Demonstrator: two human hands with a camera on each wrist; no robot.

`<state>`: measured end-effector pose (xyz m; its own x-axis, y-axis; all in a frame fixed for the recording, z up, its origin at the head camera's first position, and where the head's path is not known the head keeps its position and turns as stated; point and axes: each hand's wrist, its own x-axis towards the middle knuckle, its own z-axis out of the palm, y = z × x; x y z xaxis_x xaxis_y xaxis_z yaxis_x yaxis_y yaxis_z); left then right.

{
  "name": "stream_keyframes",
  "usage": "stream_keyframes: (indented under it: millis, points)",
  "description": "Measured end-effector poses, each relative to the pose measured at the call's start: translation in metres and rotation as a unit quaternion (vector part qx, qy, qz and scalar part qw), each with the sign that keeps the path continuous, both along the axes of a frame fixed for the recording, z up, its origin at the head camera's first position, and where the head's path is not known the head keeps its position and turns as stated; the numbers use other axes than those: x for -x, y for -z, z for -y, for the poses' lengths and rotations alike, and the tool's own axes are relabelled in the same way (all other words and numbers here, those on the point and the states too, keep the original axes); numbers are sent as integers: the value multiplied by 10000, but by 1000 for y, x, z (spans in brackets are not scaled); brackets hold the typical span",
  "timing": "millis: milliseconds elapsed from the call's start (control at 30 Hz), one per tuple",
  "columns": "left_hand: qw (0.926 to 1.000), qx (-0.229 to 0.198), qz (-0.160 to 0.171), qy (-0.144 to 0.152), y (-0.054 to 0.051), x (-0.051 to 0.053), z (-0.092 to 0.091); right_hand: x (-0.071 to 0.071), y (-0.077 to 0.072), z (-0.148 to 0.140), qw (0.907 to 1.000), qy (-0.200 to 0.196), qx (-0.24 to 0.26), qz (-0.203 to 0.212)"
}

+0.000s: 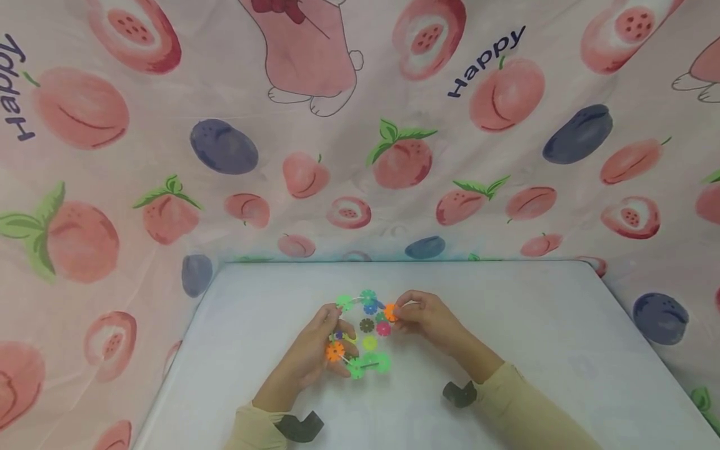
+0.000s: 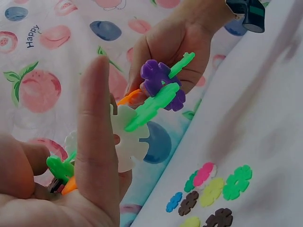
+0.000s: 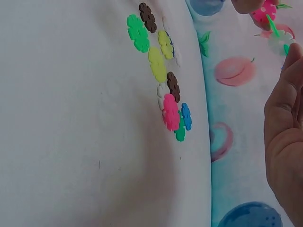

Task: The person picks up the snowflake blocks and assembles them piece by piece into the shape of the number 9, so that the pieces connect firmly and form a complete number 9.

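Both hands hold a chain of slotted, flower-shaped plastic discs (image 1: 368,296) raised over the table, bending in an arc between them. My left hand (image 1: 312,344) grips its left part, near an orange disc (image 1: 335,351). My right hand (image 1: 430,317) pinches an orange disc (image 1: 390,312) at the other end. In the left wrist view, a white disc (image 2: 128,146), a green disc (image 2: 154,108) and a purple disc (image 2: 150,75) are slotted together edge to face; a finger of the left hand (image 2: 97,142) hides part. The right wrist view shows little of the chain beside the right hand (image 3: 286,113).
Loose discs lie on the white table (image 1: 236,325) beneath the hands, among them a pink disc (image 3: 171,112), a brown disc (image 3: 147,18), a blue disc (image 3: 186,116) and a green disc (image 3: 138,33). A fruit-printed cloth (image 1: 337,137) hangs behind the table.
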<state>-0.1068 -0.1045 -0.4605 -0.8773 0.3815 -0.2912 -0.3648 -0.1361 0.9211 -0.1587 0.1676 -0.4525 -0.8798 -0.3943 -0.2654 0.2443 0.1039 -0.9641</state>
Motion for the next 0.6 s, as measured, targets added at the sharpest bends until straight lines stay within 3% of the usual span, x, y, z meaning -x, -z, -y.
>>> stream_keyframes:
  millis: [600]
  points:
    - [9995,-47,-13,299,-5,-1,5,-5,-2,5,9990,60,-253,-367]
